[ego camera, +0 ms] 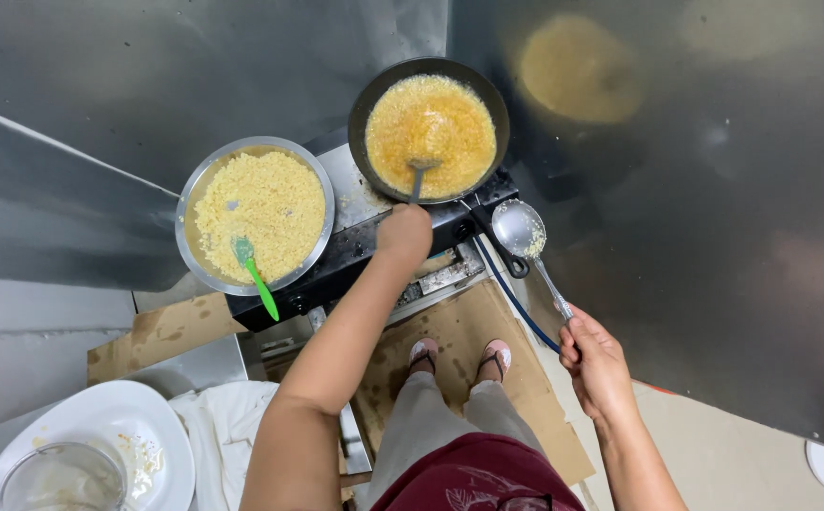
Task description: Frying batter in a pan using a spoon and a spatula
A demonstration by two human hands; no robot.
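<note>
A dark frying pan [367,102] full of bubbling yellow grain mix stands on a black stove [355,248]. My left hand [404,233] grips the handle of a metal spatula [420,172] whose blade dips into the pan's near side. To the right, my right hand [594,358] holds the handle of a metal skimmer ladle [518,228], its round bowl hovering beside the pan's handle. A steel bowl [194,189] of yellow grains sits on the stove's left, with a green spoon [253,269] resting in it.
Shiny metal sheets [147,76] line the wall behind the stove. A blue hose [514,301] runs from the stove. Cardboard [450,331] lies on the floor under my sandalled feet. A white plate [147,416] with a glass container and a white cloth [223,426] sit at lower left.
</note>
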